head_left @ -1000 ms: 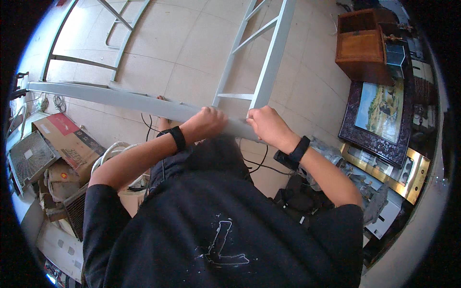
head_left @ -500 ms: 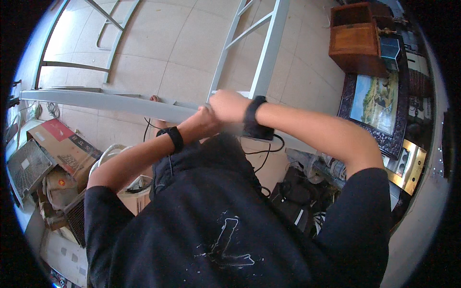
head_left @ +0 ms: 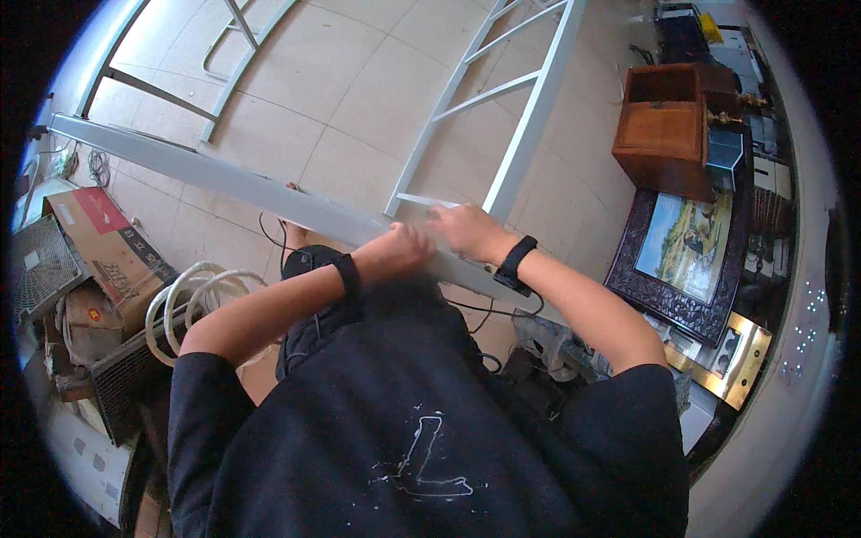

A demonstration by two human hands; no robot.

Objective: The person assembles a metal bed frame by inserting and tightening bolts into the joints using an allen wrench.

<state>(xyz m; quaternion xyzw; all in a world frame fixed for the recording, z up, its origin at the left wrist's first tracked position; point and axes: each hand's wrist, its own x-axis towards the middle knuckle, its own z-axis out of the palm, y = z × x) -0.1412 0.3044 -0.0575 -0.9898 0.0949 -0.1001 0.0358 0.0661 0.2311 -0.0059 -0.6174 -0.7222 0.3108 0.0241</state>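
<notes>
A long grey metal beam [head_left: 269,199] crosses in front of me and meets a ladder-like grey metal frame piece [head_left: 525,130] at a corner. Both my hands are at that corner, close together. My left hand [head_left: 395,251] is closed in a fist over the beam's near side; whatever is inside it is hidden. Just right of it, my right hand [head_left: 471,235] bends its fingers down at the joint, their tips slightly blurred. What it grips cannot be made out. A black band circles each wrist.
On the left lie a cardboard box [head_left: 112,247], a grille panel [head_left: 45,264] and coiled white hose [head_left: 202,300]. A wooden cabinet [head_left: 659,125] and a dark-framed picture [head_left: 686,242] stand at right. More grey metal legs [head_left: 161,94] rise at far left; black cable [head_left: 489,309] hangs near me.
My view has shifted, so the beam slants more. My hands have moved apart a little: the right one has slid right and down off the left one.
</notes>
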